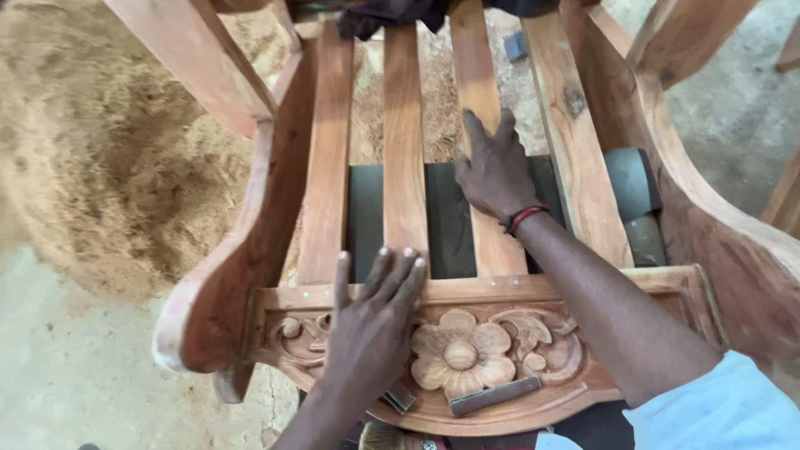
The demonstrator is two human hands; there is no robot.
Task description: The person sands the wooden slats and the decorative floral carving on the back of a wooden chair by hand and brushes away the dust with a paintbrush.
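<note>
On chair frame (533,400): left hand (371,329) flat, hiding carving; right hand (493,171) spread on slat (479,92).

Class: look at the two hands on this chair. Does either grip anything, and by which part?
Neither. The left hand lies flat on the carved rail; the right hand presses flat on a seat slat.

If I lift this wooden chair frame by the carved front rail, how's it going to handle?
The chair frame probably feels stiff and heavy: its slats and arms are thick solid wood. The carved rail looks sturdy, though its flower petals might chip. The left hand and right hand press flat on it, so it seems steady.
</note>
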